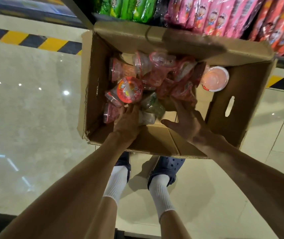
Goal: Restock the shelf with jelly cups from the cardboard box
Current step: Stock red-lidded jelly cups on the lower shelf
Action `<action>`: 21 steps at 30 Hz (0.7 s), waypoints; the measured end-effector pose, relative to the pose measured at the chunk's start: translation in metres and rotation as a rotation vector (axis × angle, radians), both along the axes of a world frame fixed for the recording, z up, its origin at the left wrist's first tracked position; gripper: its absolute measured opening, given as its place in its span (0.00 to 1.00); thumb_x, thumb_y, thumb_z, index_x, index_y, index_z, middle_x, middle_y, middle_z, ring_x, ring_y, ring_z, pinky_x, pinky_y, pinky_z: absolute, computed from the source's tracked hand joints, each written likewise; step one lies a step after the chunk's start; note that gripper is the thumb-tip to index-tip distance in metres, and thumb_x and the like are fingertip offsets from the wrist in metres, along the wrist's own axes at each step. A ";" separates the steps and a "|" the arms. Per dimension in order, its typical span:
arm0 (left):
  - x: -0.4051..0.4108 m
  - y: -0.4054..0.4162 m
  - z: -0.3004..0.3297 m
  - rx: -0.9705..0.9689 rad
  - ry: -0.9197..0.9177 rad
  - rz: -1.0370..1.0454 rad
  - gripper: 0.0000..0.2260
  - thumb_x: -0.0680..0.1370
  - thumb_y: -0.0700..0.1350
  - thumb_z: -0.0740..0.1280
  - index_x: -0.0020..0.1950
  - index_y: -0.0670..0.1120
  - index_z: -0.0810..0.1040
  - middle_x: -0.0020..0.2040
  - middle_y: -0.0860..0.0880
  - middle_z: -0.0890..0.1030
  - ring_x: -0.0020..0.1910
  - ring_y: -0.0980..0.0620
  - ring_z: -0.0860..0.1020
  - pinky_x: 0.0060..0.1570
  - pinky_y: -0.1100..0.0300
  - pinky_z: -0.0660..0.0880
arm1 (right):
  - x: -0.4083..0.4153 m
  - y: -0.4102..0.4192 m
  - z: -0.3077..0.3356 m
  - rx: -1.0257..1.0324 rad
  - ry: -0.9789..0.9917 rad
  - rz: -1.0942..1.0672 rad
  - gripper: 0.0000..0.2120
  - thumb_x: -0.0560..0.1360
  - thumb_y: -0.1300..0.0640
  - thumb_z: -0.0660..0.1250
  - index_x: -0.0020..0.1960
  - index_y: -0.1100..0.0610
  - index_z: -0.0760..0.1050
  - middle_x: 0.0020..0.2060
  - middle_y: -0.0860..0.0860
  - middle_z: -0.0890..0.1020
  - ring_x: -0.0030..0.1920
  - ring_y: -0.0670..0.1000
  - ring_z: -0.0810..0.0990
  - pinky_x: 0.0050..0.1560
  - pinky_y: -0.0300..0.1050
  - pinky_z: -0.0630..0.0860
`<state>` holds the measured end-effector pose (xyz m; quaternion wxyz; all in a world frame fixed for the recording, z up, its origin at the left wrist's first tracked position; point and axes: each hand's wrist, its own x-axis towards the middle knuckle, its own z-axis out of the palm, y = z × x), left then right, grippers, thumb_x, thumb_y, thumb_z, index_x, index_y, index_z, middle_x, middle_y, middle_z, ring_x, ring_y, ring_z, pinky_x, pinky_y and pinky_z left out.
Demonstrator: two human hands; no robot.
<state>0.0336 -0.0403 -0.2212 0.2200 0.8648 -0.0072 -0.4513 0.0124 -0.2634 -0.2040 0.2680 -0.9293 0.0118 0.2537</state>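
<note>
Both hands reach into our open brown cardboard box (241,94): left hand (126,122) curls among pink-wrapped jelly cups (155,75); whether it grips one, we cannot tell. Right hand (187,121), fingers spread, holds nothing. We should grasp rims, then lift toward the twelve o'clock shelf (84,16).

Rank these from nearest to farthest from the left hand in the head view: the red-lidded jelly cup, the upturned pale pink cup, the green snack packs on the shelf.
1. Red-lidded jelly cup: just beyond the left hand, box's left half.
2. Upturned pale pink cup: box's far right.
3. Green snack packs: up on the shelf, beyond the box.
</note>
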 end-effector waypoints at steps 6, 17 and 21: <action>-0.001 0.008 -0.012 -0.005 -0.005 0.067 0.34 0.78 0.53 0.72 0.79 0.52 0.58 0.75 0.46 0.71 0.77 0.38 0.62 0.73 0.39 0.65 | -0.002 0.000 -0.012 0.011 -0.022 0.037 0.40 0.72 0.44 0.78 0.78 0.56 0.66 0.66 0.58 0.78 0.65 0.61 0.77 0.60 0.53 0.77; 0.002 0.023 0.027 -0.180 0.029 0.187 0.46 0.71 0.52 0.81 0.80 0.48 0.57 0.75 0.43 0.64 0.71 0.42 0.70 0.72 0.51 0.68 | 0.002 0.009 -0.009 0.071 0.065 0.064 0.42 0.72 0.48 0.79 0.80 0.53 0.63 0.64 0.56 0.79 0.63 0.57 0.79 0.59 0.45 0.76; 0.000 0.037 0.043 -0.186 -0.008 0.276 0.40 0.73 0.55 0.78 0.78 0.58 0.59 0.75 0.48 0.61 0.71 0.42 0.69 0.72 0.44 0.70 | 0.009 0.019 -0.010 0.052 0.088 0.088 0.47 0.72 0.50 0.80 0.82 0.55 0.58 0.71 0.58 0.75 0.71 0.60 0.74 0.69 0.50 0.72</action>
